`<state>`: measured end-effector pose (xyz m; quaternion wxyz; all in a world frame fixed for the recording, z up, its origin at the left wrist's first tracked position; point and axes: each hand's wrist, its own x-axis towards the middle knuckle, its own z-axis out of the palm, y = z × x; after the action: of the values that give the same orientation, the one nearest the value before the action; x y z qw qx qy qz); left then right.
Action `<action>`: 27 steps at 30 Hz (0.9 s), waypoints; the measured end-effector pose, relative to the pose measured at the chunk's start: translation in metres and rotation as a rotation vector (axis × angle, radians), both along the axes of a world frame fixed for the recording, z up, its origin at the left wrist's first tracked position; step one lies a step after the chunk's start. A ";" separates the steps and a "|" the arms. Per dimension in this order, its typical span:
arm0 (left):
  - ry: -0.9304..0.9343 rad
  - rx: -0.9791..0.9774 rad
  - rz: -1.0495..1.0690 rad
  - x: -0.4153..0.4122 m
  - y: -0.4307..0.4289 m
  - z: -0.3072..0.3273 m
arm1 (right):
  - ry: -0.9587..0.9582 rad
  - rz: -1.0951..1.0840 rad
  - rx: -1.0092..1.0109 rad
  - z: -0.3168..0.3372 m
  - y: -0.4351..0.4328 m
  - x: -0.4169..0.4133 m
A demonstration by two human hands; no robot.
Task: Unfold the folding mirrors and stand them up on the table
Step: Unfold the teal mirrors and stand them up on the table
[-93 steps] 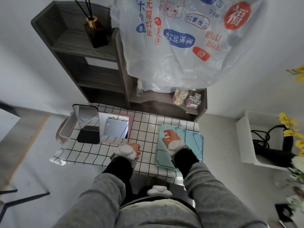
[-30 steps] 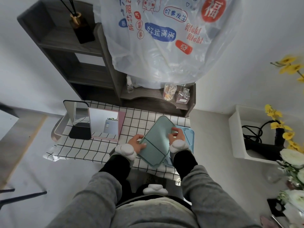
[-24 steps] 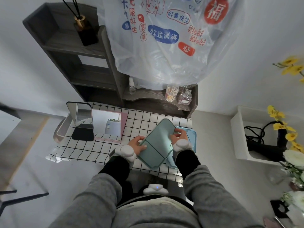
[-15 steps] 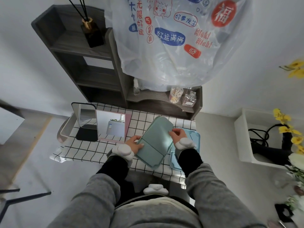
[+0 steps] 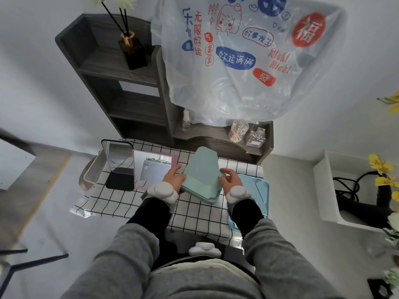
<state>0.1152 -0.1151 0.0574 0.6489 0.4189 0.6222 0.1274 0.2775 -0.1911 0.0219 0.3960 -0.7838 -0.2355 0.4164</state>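
A green folding mirror [image 5: 201, 169] is held over the middle of the checked table [image 5: 121, 201], its upper panel tilted up and its back facing me. My left hand [image 5: 173, 176] grips its left edge and my right hand [image 5: 228, 179] grips its right edge at the fold. A blue folding mirror [image 5: 257, 188] lies flat and closed at the table's right edge, partly under my right forearm. A pink-framed mirror [image 5: 154, 168] and a black-framed mirror [image 5: 118, 160] stand unfolded at the left of the table.
A dark wooden shelf unit [image 5: 121, 83] stands behind the table with a reed diffuser bottle [image 5: 132, 50] on it. A printed plastic bag [image 5: 244, 59] hangs above. A cotton swab jar [image 5: 237, 131] and a perfume bottle [image 5: 255, 137] sit on the low shelf. A white bin [image 5: 345, 186] is at right.
The green mirror was lifted off the blue one, carried left to the table's middle, and its upper panel has swung up steeper. My left hand came off the table and took its left edge.
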 end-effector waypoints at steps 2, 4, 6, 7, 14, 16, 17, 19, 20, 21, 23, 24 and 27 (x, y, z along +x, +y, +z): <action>-0.042 -0.024 0.009 0.002 0.005 0.004 | -0.004 -0.027 0.044 0.001 0.002 0.000; -0.108 -0.083 0.059 0.005 0.010 0.010 | 0.000 -0.057 0.088 0.005 0.004 -0.001; -0.216 -0.192 0.211 0.009 0.013 0.017 | -0.002 -0.091 0.138 0.008 0.008 0.000; -0.260 -0.236 0.278 0.010 0.014 0.022 | -0.012 -0.105 0.154 0.009 0.010 0.001; -0.240 -0.261 0.256 0.013 0.023 0.034 | 0.126 -0.192 0.092 0.012 0.021 0.002; -0.199 -0.249 0.204 0.015 0.026 0.031 | 0.183 -0.252 -0.019 0.013 0.027 0.004; -0.186 -0.248 0.192 0.015 0.026 0.029 | 0.225 -0.284 -0.067 0.014 0.028 0.003; -0.155 -0.241 0.158 0.013 0.028 0.027 | 0.265 -0.300 -0.134 0.011 0.031 0.002; -0.140 -0.233 0.144 0.012 0.029 0.027 | 0.255 -0.289 -0.144 0.005 0.032 0.000; -0.130 -0.227 0.137 0.012 0.030 0.027 | 0.249 -0.277 -0.139 0.001 0.032 -0.002; -0.114 -0.230 0.135 0.010 0.031 0.031 | 0.253 -0.275 -0.137 -0.005 0.033 -0.004; -0.100 -0.228 0.131 0.008 0.032 0.033 | 0.261 -0.267 -0.148 -0.008 0.036 -0.006; -0.066 -0.191 0.097 0.007 0.034 0.037 | 0.243 -0.241 -0.153 -0.003 0.041 -0.014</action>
<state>0.1221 -0.0814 0.0945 0.6991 0.3203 0.6293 0.1124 0.2640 -0.1506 0.0190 0.4078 -0.7782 -0.0580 0.4741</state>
